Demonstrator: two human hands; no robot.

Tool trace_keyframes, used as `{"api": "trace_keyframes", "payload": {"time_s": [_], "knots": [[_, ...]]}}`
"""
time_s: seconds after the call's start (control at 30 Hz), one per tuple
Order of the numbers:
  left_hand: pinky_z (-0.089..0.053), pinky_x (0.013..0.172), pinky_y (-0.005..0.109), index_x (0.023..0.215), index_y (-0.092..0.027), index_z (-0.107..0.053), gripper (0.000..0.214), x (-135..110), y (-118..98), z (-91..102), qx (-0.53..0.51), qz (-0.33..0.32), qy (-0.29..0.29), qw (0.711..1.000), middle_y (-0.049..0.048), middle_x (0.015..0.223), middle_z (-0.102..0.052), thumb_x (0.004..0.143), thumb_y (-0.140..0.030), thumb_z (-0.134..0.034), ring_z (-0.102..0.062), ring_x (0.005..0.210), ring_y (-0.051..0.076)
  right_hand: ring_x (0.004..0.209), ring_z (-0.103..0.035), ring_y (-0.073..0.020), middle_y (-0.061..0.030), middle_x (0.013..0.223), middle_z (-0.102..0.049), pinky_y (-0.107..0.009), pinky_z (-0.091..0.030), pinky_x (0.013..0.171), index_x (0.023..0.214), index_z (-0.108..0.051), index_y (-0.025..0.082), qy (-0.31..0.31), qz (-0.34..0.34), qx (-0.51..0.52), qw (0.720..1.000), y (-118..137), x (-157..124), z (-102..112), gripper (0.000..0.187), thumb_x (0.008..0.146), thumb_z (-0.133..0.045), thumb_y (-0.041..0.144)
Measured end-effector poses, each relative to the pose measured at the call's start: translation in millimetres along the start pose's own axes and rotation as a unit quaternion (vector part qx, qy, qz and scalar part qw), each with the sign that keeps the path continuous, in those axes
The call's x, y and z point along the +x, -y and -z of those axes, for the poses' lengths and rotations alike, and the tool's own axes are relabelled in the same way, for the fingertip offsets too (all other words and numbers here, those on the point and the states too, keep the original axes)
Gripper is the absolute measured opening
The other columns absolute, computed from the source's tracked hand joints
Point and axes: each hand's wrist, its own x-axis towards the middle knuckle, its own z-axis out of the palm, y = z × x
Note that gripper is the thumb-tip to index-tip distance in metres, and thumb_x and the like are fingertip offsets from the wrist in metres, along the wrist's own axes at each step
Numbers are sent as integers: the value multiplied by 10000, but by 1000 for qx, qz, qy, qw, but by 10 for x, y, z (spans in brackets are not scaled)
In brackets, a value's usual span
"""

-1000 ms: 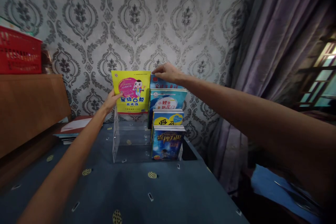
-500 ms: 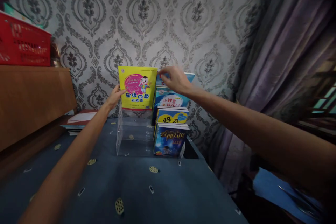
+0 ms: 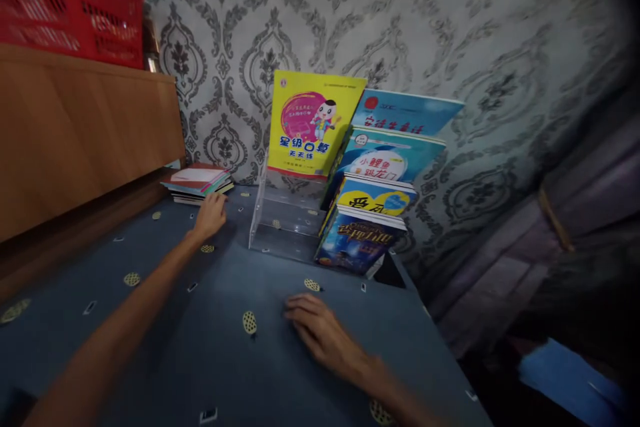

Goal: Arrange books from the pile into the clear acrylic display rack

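Note:
My left hand [image 3: 209, 219] is at the front right corner of a stack of books and papers [image 3: 197, 181], its fingers loosely extended and holding nothing I can see. Whether the fingertips touch the stack cannot be made out. My right hand [image 3: 320, 330] is over the blue tablecloth in front of the rack, empty, fingers loosely stretched and slightly bent. A yellow workbook [image 3: 317, 123] stands upright in the back left of a clear stepped book rack [image 3: 285, 240]. On the rack's right side stand a light blue book [image 3: 410, 110], a teal book [image 3: 385, 153], a yellow-and-blue book [image 3: 377, 197] and dark blue books [image 3: 357, 240].
A wooden cabinet [image 3: 90, 140] with a red plastic basket [image 3: 70, 7] on top borders the table at left. Patterned wallpaper is behind the rack. A grey-purple curtain [image 3: 510, 267] hangs at right, beyond the edge of the patterned blue tablecloth [image 3: 280, 373].
Both hands have come away from the rack; the yellow workbook now stands there alone. My left hand moved left to the stack, my right hand down toward me. The view turned left and down.

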Motion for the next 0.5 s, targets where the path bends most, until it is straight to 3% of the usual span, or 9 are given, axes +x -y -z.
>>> {"api": "trace_keyframes", "payload": {"time_s": [0.13, 0.27, 0.4, 0.5], "knots": [[-283, 1158, 618, 1171, -150, -611, 434, 210, 228, 179, 101, 28, -9, 994, 241, 1360, -569, 739, -153, -571, -398, 1392, 432, 1184, -679, -246, -84, 1187, -729, -483, -584, 1009, 1177, -678, 293, -68, -28, 46, 996, -66, -170, -300, 308, 976, -488, 159], [-184, 1158, 721, 1335, -132, -528, 591, 460, 460, 235, 185, 60, 5, 981, 283, 1515, -449, 758, -221, -620, -256, 1490, 470, 1166, -687, -252, -84, 1171, -736, -493, -583, 1003, 1146, -687, 297, -76, -48, 80, 993, -61, -180, -349, 309, 966, -490, 140], [-183, 1096, 803, 1381, -126, -508, 669, 582, 707, 297, 253, 86, 64, 961, 319, 1509, -454, 763, -330, -664, -224, 1498, 517, 1176, -681, -248, -88, 1168, -743, -490, -575, 1011, 1139, -693, 284, -86, -61, 108, 989, -91, -193, -362, 286, 978, -495, 156], [-176, 1041, 855, 1339, -126, -545, 596, 614, 858, 381, 260, 75, 97, 958, 331, 1432, -530, 784, -326, -635, -256, 1478, 538, 1213, -660, -248, -95, 1188, -737, -504, -554, 1037, 1124, -700, 265, -84, -64, 115, 988, -134, -225, -401, 267, 992, -487, 172]]}}
